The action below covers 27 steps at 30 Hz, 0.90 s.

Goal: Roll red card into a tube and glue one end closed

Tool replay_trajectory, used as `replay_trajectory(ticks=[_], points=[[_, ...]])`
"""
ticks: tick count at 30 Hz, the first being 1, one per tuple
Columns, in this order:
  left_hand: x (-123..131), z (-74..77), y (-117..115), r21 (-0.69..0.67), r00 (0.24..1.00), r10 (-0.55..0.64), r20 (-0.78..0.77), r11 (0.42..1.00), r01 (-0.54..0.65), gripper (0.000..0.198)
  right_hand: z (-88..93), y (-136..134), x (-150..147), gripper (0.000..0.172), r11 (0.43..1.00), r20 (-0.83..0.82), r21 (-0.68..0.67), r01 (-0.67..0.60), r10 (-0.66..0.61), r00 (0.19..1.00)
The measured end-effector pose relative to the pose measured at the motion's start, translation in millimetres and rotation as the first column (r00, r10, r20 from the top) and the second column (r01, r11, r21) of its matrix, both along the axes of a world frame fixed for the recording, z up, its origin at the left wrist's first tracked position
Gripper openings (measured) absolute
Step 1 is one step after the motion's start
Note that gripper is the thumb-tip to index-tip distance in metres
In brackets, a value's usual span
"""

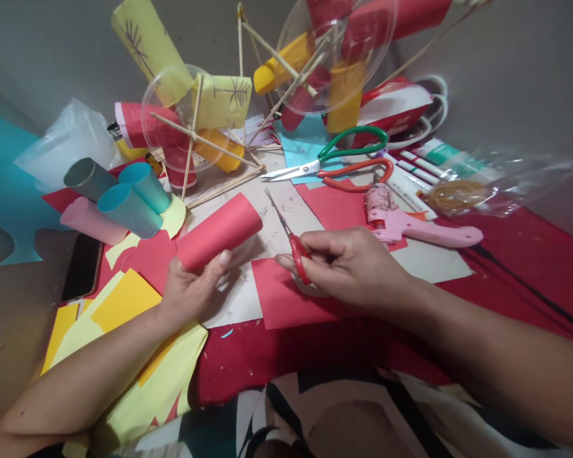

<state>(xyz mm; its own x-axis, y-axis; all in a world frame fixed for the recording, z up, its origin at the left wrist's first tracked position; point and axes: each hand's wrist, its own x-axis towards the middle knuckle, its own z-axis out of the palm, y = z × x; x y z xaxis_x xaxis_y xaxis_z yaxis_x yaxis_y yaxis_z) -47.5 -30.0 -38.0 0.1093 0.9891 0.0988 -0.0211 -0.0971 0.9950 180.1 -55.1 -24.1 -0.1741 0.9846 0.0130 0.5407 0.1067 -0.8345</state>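
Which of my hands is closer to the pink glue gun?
Right. Your right hand, holding small scissors, is just left of the glue gun, slightly toward you; your left hand, holding the red paper tube, is much farther left.

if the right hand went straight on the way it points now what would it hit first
Probably the red tube, held in the left hand; from one view, depth is unclear, so the right hand might pass above or below it.
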Motion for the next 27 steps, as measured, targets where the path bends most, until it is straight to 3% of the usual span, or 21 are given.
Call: replay_trajectory(ticks=[4, 9, 15, 18, 21, 23, 27], points=[[1, 1.6, -3, 0.115, 0.998, 0.013, -0.054, 0.993, -0.007, 0.014, 0.4, 0, -1, 0.061, 0.999, -0.031, 0.038, 0.012, -0.011, 0.999], [-4, -2.9, -2, 0.228, 0.986, -0.025, -0.164, 0.972, 0.063, 0.024, 3.6, -1, -3, 0.057, 0.995, -0.228, -0.026, 0.098, -0.101, 0.968], [-6, -7.5, -3, 0.234, 0.983, -0.057, -0.174, 0.967, 0.097, 0.022, 3.9, -1, -4, 0.047, 0.985, -0.469, -0.032, 0.171, -0.166, 0.867], [-6, -6.4, -4, 0.242, 0.980, -0.080, -0.182, 0.962, 0.123, 0.020, 2.1, -1, -3, 0.045, 0.986, -0.548, -0.088, 0.142, -0.167, 0.819], [-7, -6.7, -4, 0.287, 0.965, -0.079, -0.249, 0.946, 0.151, 0.019, -0.6, -2, -2, 0.045, 0.988, -0.573, -0.148, 0.032, -0.112, 0.812], [-8, -8.4, -2, 0.396, 0.951, -0.070, -0.301, 0.898, 0.192, 0.020, -3.6, -2, -2, 0.044, 0.986, -0.590, -0.165, -0.031, -0.074, 0.804], [-9, -12.7, 4, 0.643, 0.937, -0.051, -0.345, 0.715, 0.276, 0.024, -10.0, 0, -1, 0.030, 0.992, -0.643, -0.123, 0.014, -0.090, 0.761]])
